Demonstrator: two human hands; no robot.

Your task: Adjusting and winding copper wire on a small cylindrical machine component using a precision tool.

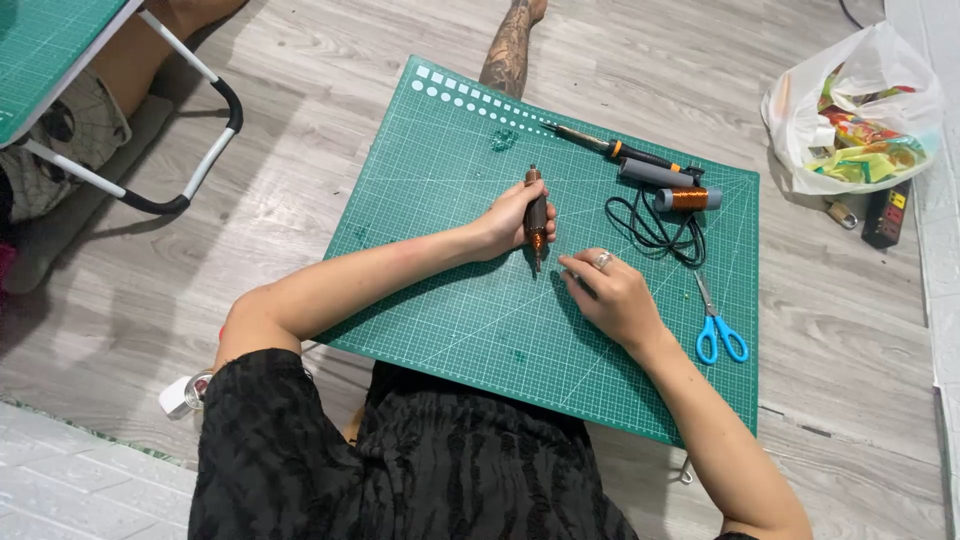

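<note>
Left hand (515, 222) closed around copper-wound coil tool (536, 218). Right hand (610, 292) half-curled on green cutting mat (440, 180), fingertips pinched near tool tip; anything pinched is too small to see.

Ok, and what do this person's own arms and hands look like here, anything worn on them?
Both forearms are bare. The left hand wears nothing that shows. The right hand has a silver-looking ring on one finger. The black textured top is short-sleeved, its fabric ending near the left upper arm. No gloves, watch or bracelets show.
</note>
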